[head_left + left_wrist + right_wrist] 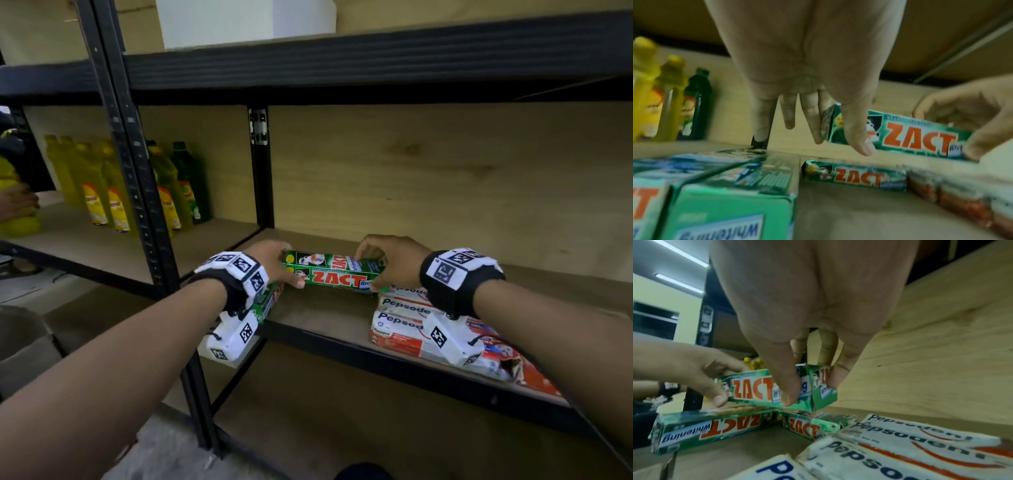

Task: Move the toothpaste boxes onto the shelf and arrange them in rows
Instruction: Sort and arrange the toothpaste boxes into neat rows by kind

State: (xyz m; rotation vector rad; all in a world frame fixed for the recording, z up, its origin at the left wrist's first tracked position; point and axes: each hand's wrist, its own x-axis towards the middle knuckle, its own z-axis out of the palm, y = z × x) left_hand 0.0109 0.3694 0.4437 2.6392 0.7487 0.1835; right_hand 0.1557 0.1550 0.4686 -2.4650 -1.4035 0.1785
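1. Nearest the head camera: both forearms reaching in, each with a black wrist strap (pixel 455 284) carrying white marker tags.
2. Left hand (pixel 274 260) pinches the left end of a green ZACT box (pixel 337 275), thumb on the front face, fingers behind. Right hand (pixel 394 260) pinches the right end the same way.
3. The held box sits between the two hands, long side facing out, just above the wooden shelf board (pixel 318 315). Can't tell if it touches the box below it.
4. More ZACT boxes (pixel 715 433) lie below and to the left near the front edge; one lies directly under the held box.
5. Pepsodent boxes (pixel 404 329) lie flat in a row at the front right, touching each other.
6. Bare board between the two groups and behind the held box up to the back panel. Black upright post (pixel 262 171) stands at the left rear.
7. ZACT box: green, red lettering, blue "Whitening" patch.
8. Yellow and green bottles (pixel 171 192) on the neighbouring bay, well apart.
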